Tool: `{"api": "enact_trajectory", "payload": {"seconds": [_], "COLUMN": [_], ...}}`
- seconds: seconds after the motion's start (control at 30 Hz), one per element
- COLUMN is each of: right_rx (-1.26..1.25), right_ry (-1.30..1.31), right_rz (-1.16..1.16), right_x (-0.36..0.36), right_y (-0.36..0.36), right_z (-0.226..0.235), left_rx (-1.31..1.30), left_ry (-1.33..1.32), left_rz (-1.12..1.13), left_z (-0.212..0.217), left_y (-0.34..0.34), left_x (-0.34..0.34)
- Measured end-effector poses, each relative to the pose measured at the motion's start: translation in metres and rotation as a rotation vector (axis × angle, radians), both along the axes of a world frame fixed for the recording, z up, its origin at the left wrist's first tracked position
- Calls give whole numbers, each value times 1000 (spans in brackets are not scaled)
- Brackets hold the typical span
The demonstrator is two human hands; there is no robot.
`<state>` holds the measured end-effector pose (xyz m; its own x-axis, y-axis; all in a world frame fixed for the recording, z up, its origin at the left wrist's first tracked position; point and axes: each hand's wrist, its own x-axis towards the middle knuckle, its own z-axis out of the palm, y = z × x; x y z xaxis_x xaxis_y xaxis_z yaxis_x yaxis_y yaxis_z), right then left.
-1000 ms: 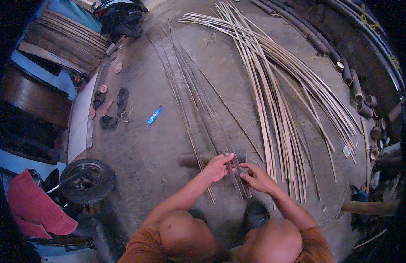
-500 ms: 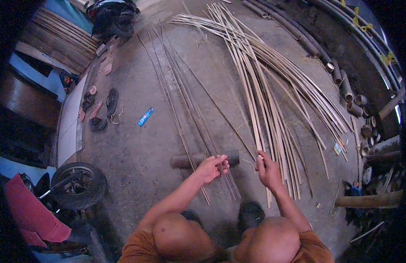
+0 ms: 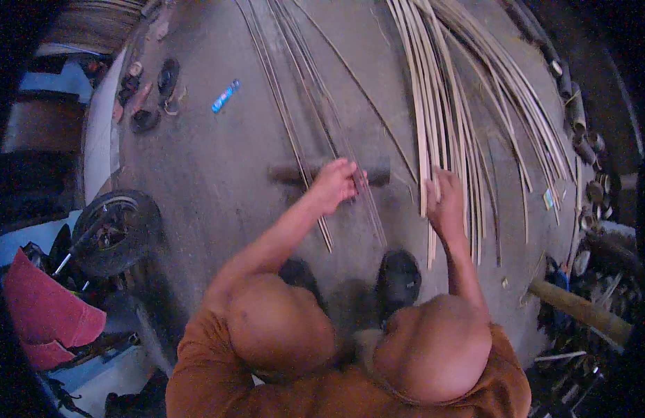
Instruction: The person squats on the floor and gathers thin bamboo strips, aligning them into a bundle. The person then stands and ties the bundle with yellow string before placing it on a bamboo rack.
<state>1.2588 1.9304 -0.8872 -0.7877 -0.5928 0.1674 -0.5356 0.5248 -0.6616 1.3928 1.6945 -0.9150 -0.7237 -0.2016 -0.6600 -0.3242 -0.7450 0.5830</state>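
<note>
Since the earliest frame the right hand [image 3: 444, 202] has gone from the dark strips over to the pale ones, while the left hand [image 3: 333, 188] has stayed with the dark lot; the whole view has also tipped nearer the person's knees.

The left hand's fingers are curled round a few dark strips [image 3: 375, 221], whose near ends slant toward the feet. The right hand's fingers are bent in at the near ends of the pale strips [image 3: 421, 132]; with the blur, I cannot tell whether they grip one. Under the dark strips a short log [image 3: 286, 173] lies crosswise on the floor. Just left of the left hand, two thin strips [image 3: 284, 129] cross it too.

As far as can be judged, the cutting into long, narrow lengths is done. The handling looks only partly done: few strips lie at the left hand, and many pale ones are loose in the heap at the right, with no tie visible round them.

Farther out are a blue packet [image 3: 226, 96], sandals [image 3: 168, 76] and, at the left, a wheel [image 3: 150, 216].
</note>
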Motion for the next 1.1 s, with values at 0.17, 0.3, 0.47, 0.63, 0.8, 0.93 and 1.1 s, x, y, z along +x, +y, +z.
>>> {"api": "enact_trajectory", "payload": {"seconds": [0.17,0.3,0.47,0.63,0.8,0.93,1.1], "right_rx": [-10,-11,56,-126,-262,-50,4], "right_ry": [-1041,-1300,-1285,-1008,-1119,-732,-408], "right_rz": [401,412,426,404,316,226,95], "right_x": [28,26,24,18,-4,-8,-89], "right_y": [-23,-31,-36,-36,-41,-45,-27], "right_z": [-8,-4,3,-2,9,-38,-44], "left_rx": [-46,-78,-77,-212,-395,-537,-814], "left_ry": [-6,-21,-18,-77,-200,-275,-325], "left_rz": [-56,-76,-73,72,182,26,-96], "left_z": [2,10,16,19,6,-4,-22], "left_y": [2,0,-2,-13,-46,-44,-43], "left_x": [-9,-9,-7,-9,1,3,5]}}
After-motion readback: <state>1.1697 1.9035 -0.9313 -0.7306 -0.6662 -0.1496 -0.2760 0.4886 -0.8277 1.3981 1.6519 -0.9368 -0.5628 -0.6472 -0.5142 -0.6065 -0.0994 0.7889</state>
